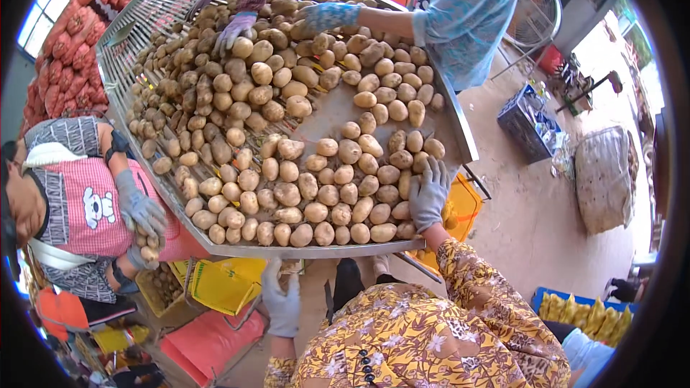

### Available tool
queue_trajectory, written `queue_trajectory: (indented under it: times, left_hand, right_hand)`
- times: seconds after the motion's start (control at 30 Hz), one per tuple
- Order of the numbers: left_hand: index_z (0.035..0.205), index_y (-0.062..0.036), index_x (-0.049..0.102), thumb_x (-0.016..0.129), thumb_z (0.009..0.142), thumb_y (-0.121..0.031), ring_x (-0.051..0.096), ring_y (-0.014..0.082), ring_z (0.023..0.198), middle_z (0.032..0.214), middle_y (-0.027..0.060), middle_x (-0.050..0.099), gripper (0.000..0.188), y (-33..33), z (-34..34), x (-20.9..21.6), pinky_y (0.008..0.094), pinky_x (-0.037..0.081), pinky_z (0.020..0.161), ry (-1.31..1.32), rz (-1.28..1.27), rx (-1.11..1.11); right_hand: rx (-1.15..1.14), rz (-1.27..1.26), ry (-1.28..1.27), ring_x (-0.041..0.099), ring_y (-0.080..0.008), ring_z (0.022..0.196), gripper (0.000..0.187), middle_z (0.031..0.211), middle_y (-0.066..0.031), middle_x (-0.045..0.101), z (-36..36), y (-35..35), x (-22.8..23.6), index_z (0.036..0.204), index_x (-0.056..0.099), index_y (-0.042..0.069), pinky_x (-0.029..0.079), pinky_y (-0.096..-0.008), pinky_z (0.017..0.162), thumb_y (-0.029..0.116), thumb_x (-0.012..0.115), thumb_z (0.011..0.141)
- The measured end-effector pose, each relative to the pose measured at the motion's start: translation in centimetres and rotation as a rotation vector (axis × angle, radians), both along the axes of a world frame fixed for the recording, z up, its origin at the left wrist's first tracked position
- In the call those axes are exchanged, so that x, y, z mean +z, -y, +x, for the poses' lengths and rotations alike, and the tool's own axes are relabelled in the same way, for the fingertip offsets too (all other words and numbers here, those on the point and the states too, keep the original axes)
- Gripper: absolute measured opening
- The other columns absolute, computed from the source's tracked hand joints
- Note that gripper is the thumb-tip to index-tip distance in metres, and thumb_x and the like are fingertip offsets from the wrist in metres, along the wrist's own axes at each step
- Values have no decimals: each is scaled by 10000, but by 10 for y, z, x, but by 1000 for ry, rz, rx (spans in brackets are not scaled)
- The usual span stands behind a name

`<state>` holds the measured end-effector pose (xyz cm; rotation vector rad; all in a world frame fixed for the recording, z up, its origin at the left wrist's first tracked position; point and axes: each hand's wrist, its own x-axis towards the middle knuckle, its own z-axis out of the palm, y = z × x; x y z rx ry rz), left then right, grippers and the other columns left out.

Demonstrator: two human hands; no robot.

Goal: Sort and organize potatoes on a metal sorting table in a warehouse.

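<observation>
Many brown potatoes [307, 185] cover the metal sorting table [316, 250] in front of me. My right hand [429, 195], in a grey glove, rests against the potatoes at the near right corner, its fingers stretched out and not wrapped round any. Just outside the near edge, lower than the tabletop, hangs my left hand [280, 300], also gloved in grey. Its fingers point up toward the rim with the thumb apart, and I see nothing in it. Below it to the left are a yellow bag [228, 285] and a pink-red bag [212, 348].
A person in a pink apron [97, 208] holds potatoes at the left. Other people's gloved hands [327, 17] reach over the far side. Red mesh sacks [68, 65] are piled far left. At right stand a dark crate [530, 121], a white sack [605, 179] and a fan [535, 11].
</observation>
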<state>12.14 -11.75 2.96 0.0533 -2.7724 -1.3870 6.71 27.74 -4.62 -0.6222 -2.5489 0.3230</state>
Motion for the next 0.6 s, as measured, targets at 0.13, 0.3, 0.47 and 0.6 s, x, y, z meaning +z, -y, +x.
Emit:
queue_trajectory:
  times: [0.13,0.3,0.47,0.6]
  left_hand:
    - [1377,-1,573,740,926,-194,525,412,1331,1437,230,561,518,-49,-87,-27,489,421,1140,-188,-310,-172]
    - [1353,-12,595,783,886,-363,580,405,1262,1398,227,578,613,-83,-159,-27,495,490,1052,-17,-680,-5]
    - [1221,-13,598,857,799,-365,581,412,1178,1258,221,598,607,-83,-164,-35,508,487,1012,-43,-649,-104]
    - [1302,-11,554,886,757,-259,542,422,1209,1280,232,577,685,-67,-160,-45,501,452,1055,-153,-573,-217]
  right_hand:
    - [40,-156,-62,486,-379,1404,473,1477,-178,571,7,-13,13,1374,603,36,348,-499,1206,168,674,925]
    - [79,-666,-232,535,-374,1362,421,1450,-188,586,59,-17,18,1364,609,28,420,-451,1162,63,668,949]
    - [123,-396,-132,515,-392,1372,455,1447,-177,583,82,2,29,1369,611,52,380,-485,1190,60,677,919]
    - [212,-269,-25,480,-394,1397,466,1463,-162,564,67,25,23,1348,618,63,311,-577,1209,124,692,892]
